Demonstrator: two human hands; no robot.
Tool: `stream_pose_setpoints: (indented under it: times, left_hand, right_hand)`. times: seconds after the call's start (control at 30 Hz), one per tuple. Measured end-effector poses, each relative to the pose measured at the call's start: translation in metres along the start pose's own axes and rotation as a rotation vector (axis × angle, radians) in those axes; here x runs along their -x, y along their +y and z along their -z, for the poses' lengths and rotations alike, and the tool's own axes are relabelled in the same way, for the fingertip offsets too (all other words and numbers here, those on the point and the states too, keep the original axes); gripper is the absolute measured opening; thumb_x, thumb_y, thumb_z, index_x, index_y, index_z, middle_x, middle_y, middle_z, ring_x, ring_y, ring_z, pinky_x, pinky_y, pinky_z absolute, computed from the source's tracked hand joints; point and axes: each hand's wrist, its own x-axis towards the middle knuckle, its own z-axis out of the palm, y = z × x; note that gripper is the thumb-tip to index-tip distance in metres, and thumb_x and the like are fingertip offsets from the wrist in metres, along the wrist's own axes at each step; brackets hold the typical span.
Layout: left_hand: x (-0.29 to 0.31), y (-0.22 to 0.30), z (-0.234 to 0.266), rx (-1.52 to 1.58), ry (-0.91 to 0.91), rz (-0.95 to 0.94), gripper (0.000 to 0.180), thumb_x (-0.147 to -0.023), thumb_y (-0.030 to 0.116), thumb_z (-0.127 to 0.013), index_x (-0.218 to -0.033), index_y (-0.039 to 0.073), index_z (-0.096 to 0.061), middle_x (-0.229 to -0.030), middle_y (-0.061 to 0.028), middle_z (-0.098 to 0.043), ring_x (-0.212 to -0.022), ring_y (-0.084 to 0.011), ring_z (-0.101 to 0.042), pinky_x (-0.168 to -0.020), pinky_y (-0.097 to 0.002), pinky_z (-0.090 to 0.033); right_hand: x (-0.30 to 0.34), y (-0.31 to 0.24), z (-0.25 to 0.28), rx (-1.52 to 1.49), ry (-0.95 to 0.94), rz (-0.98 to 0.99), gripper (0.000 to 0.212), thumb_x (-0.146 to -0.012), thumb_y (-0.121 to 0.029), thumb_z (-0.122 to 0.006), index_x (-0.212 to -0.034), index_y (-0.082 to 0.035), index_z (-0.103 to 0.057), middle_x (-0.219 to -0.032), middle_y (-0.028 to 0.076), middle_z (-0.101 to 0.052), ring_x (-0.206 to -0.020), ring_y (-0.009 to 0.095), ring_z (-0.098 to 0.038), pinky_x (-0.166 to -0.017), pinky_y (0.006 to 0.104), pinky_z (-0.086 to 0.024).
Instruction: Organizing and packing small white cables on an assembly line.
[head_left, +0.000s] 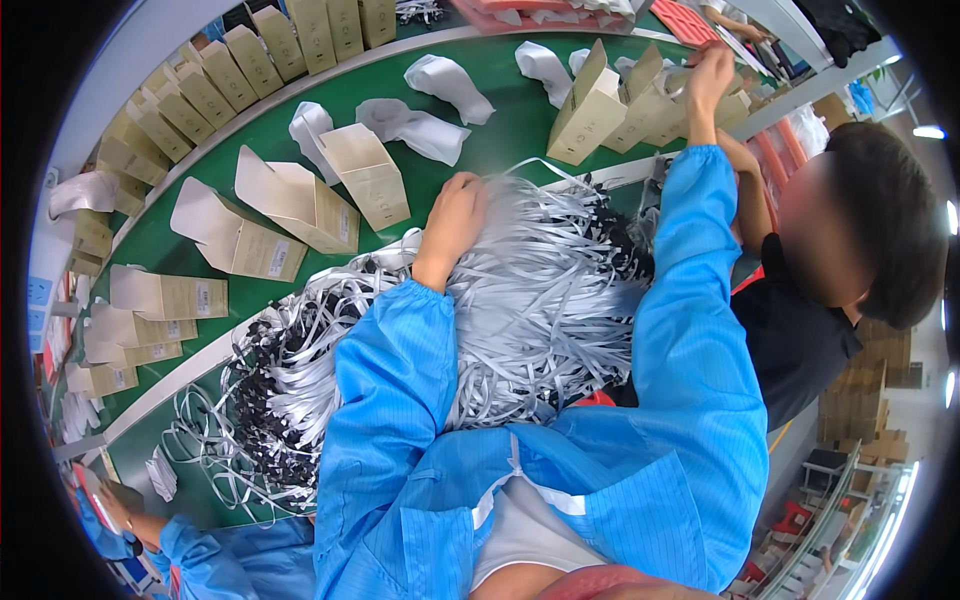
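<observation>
My left hand is at the far edge of a large pile of white flat straps with black ends. Its fingers curl toward the straps, which are smeared by motion there; what they grip is hidden. My right arm stretches far to the right, over a row of open beige cardboard boxes. There my right hand has its fingers closed, and whatever is between them is too small to make out. An open beige box stands just beyond my left hand.
More open boxes line the green conveyor belt on the left. White wrapped pieces lie on the belt. A row of boxes stands behind its rail. A person in black is close on my right; another's blue sleeve shows lower left.
</observation>
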Motion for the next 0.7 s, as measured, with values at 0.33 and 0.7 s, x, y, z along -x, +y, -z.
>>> stream_pose_setpoints:
  times: [0.33, 0.7]
  left_hand:
    - [0.002, 0.031, 0.029, 0.212, 0.148, -0.025, 0.027, -0.101, 0.017, -0.053, -0.111, -0.004, -0.066, -0.118, -0.0138, -0.062, -0.097, -0.0323, -0.065, -0.083, -0.0347, -0.051]
    - [0.005, 0.080, 0.067, 0.330, 0.175, -0.200, 0.027, -0.100, 0.012, -0.054, -0.119, -0.003, -0.066, -0.124, -0.0119, -0.061, -0.108, -0.0268, -0.063, -0.091, -0.0320, -0.049]
  right_hand:
    - [0.047, -0.012, 0.013, 0.382, -0.438, -0.132, 0.041, -0.102, -0.034, -0.051, -0.096, 0.003, -0.067, -0.083, 0.013, -0.068, -0.080, 0.018, -0.063, -0.073, 0.0329, -0.049]
    - [0.044, -0.179, 0.012, 0.546, -0.157, -0.257, 0.049, -0.101, -0.041, -0.047, -0.099, -0.001, -0.075, -0.105, 0.018, -0.073, -0.101, 0.023, -0.068, -0.089, 0.0359, -0.049]
